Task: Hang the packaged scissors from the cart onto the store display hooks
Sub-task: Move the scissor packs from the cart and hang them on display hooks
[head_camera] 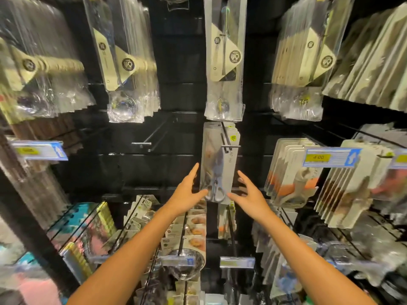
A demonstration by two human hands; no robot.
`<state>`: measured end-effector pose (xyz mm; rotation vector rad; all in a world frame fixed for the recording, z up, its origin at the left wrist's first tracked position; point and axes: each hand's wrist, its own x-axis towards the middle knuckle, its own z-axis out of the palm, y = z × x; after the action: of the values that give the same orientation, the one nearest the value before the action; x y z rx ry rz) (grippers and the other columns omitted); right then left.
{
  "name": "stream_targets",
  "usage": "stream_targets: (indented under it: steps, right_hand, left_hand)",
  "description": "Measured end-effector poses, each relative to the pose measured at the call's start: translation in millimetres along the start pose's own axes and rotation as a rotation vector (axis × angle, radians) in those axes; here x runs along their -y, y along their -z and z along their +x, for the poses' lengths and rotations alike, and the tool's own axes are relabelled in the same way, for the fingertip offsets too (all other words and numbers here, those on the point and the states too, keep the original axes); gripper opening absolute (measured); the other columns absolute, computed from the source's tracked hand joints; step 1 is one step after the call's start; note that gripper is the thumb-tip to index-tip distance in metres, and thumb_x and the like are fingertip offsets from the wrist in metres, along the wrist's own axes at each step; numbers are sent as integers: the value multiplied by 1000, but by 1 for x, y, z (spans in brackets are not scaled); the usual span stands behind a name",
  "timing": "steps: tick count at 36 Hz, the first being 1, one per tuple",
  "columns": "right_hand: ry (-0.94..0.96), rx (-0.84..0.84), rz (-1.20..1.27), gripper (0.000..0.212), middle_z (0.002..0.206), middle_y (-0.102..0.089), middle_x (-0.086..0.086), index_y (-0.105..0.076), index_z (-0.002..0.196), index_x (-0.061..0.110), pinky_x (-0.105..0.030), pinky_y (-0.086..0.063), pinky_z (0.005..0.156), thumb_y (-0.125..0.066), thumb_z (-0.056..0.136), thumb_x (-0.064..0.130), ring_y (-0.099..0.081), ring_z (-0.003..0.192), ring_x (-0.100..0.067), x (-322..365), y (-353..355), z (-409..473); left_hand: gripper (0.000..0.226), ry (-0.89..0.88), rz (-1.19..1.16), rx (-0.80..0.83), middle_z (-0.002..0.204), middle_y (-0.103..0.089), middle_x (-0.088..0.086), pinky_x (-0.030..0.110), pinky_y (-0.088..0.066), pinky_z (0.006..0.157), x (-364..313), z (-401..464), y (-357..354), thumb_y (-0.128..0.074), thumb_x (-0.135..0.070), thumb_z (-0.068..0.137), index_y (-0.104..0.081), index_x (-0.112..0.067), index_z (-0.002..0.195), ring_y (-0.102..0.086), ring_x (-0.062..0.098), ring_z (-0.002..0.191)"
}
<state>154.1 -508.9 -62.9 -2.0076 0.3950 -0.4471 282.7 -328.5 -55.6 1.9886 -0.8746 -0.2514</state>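
Grey-handled scissors in a clear-fronted card pack, the packaged scissors (218,166), hang on a black display hook (226,140) at the middle of the dark slatted wall. The left hand (187,194) is at the pack's lower left edge, fingers straight and spread, its thumb tip reaching the handle end; whether it touches is unclear. The right hand (246,197) flanks the lower right corner, fingers loosely spread, thumb near the pack's bottom edge, gripping nothing. The pack's long axis runs vertical, handles down, blades pointing up toward the hook. More packs sit behind it on the same hook. To its left a bare hook (143,143) juts out with open dark wall around it; to its right, hanging packs with orange items (288,172) crowd close.
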Motion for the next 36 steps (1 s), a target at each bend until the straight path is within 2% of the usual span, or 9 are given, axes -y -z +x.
stream_targets:
  steps: [3, 8, 15, 20, 24, 27, 31, 34, 36]
  right_hand:
    - [48, 3, 16, 75, 146, -43, 12, -34, 154, 29, -26, -47, 101, -73, 90, 25, -50, 128, -8, -8, 0, -9]
    - [210, 86, -68, 52, 141, -54, 9, -53, 142, 29, -34, -44, 113, -70, 93, 20, -51, 128, -4, -16, -11, -27]
    - [448, 310, -220, 48, 148, -47, 16, -53, 143, 30, -16, -33, 114, -65, 97, 24, -40, 136, 4, -31, -49, -70]
    - [503, 509, -284, 50, 153, -40, 14, -47, 146, 31, -28, -34, 117, -61, 99, 31, -36, 143, -8, -41, -87, -99]
    - [492, 711, -369, 55, 161, -30, 11, -41, 151, 32, -31, -26, 119, -58, 99, 42, -28, 147, -11, -43, -116, -125]
    - [451, 838, -412, 57, 162, -24, 14, -37, 151, 37, -37, -25, 122, -55, 99, 46, -21, 150, -11, -42, -139, -145]
    - [454, 896, -415, 72, 159, -31, 9, -41, 150, 31, -42, -32, 120, -49, 90, 70, -29, 148, -16, -39, -172, -177]
    - [500, 938, -417, 56, 156, -39, -2, -47, 149, 18, -31, -32, 118, -64, 98, 34, -36, 144, -20, -28, -194, -207]
    - [510, 960, -399, 54, 153, -44, -7, -49, 146, 12, -29, -31, 117, -66, 97, 24, -40, 141, -22, -17, -215, -226]
  left_hand:
    - [88, -45, 201, 17, 164, -28, 1, 32, -29, 119, 10, -20, 5, -70, -29, 95, -13, -31, 162, -29, 17, 151]
    - [75, -130, 430, 4, 161, -33, -4, 40, -29, 123, 26, -64, 15, -66, -27, 97, -25, -28, 160, -29, 11, 149]
    - [60, -142, 699, 25, 156, -43, 0, 23, -22, 119, 39, -158, 18, -62, -31, 100, -40, -22, 155, -36, 16, 144]
    - [58, -67, 766, 45, 156, -44, 0, 36, -32, 120, 53, -229, 16, -56, -38, 101, -40, -23, 154, -38, 20, 146]
    - [59, 31, 789, 17, 158, -40, -3, 27, -24, 119, 62, -285, 15, -55, -40, 102, -37, -25, 156, -36, 19, 145]
    - [61, 111, 814, 3, 160, -38, -2, 39, -31, 121, 75, -329, 18, -51, -44, 102, -33, -25, 158, -35, 23, 147]
    - [61, 202, 814, -23, 156, -45, 4, 46, -41, 115, 93, -390, 26, -50, -45, 100, -40, -19, 154, -44, 29, 141]
    - [56, 264, 760, -97, 152, -50, 6, 43, -42, 112, 102, -438, 30, -49, -43, 100, -47, -18, 150, -46, 26, 138]
    - [56, 303, 745, -135, 150, -51, 5, 38, -40, 112, 113, -475, 34, -47, -44, 99, -48, -19, 150, -44, 22, 137]
